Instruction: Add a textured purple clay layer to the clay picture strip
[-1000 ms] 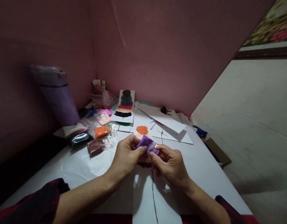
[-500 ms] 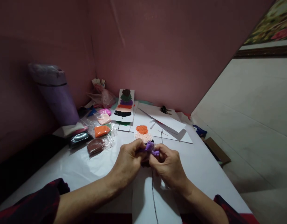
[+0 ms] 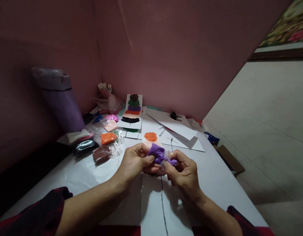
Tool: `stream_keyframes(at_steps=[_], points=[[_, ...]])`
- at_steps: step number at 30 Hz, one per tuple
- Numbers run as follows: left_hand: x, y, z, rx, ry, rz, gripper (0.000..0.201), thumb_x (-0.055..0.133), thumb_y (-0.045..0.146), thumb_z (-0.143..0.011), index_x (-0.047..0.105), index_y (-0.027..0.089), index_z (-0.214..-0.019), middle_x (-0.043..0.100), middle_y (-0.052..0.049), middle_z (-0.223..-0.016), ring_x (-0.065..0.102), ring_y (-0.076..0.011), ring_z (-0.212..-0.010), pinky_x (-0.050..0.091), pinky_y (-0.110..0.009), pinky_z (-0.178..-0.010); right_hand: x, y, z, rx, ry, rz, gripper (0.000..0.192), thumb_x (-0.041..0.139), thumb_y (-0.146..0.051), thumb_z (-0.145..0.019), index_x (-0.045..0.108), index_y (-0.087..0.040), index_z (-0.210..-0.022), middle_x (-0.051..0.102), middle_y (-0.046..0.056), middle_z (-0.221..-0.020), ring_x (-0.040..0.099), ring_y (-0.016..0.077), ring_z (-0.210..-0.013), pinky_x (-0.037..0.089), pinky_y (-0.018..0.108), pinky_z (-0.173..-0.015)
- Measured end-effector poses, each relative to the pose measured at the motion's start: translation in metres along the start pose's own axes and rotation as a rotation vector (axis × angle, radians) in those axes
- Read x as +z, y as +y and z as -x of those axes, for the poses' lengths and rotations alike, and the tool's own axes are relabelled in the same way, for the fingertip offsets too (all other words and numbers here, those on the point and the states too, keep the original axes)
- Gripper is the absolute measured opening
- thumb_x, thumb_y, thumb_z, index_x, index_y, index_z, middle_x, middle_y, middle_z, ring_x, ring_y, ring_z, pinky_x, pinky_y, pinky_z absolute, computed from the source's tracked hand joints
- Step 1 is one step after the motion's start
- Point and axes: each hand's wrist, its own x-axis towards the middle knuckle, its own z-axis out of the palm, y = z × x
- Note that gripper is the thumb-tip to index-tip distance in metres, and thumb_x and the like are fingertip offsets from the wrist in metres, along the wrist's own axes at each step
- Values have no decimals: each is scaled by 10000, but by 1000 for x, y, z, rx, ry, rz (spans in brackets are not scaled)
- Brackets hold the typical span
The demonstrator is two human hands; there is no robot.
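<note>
Left hand (image 3: 134,162) grip closed, pinching purple clay lump (image 3: 156,153). Right hand (image 3: 184,173) grip closed, pinching same lump's stretched end. Lump held above desk (image 3: 210,177), mid-width, toward near edge. Clay packets (image 3: 102,147) toward left edge.

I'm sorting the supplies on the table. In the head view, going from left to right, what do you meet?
Purple bin → black clay packet → brown clay packet → left hand → purple clay → right hand → cardboard box.
</note>
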Motion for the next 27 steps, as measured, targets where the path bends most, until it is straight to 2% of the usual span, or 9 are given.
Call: stream_keyframes(at_steps=[3,7,12,17,22,27], points=[[-3,3,-2,-19,47,19,248,750,99,-611,510,150,-645,641,6,-551,660,-138,-503,565,-261,-574,-1,-1,-1,28,-38,-59,210,652,-344,-778,514,-197,-725,456,-82,-465,360,60,-356,297,174,-324],[-6,4,-3,5,69,-7,195,708,117,-668,518,151,-688,654,-17,-576,670,-157,-513,558,-266,-546,-6,3,-5,-13,-74,7,197,682,-354,-788,606,-171,-786,532,-47,-499,422,74,-365,361,197,-333],[-8,3,-3,112,65,-84,148,671,159,-683,526,149,-710,644,-11,-548,635,-140,-478,497,-227,-467,-12,5,-10,-48,-182,79,181,656,-279,-806,675,-166,-946,619,-26,-534,498,97,-369,437,214,-342],[-10,-1,-3,156,5,-178,160,670,222,-678,534,149,-721,656,-26,-539,619,-130,-479,462,-214,-455,-12,12,-11,-160,-243,169,144,641,-219,-803,667,-169,-936,653,-21,-567,556,102,-402,468,199,-367],[-7,-3,-1,149,-53,-215,188,676,255,-676,523,153,-717,668,-27,-546,612,-118,-479,442,-196,-446,-7,13,-10,-59,-213,131,38,624,-167,-777,626,-174,-814,695,3,-664,642,119,-533,531,210,-499],[-4,-2,-1,142,-67,-199,181,679,225,-655,520,147,-695,659,-15,-516,599,-110,-451,453,-190,-436,-3,9,-8,-76,-152,209,120,586,-91,-705,520,-191,-703,609,-51,-568,535,77,-452,437,167,-428]])
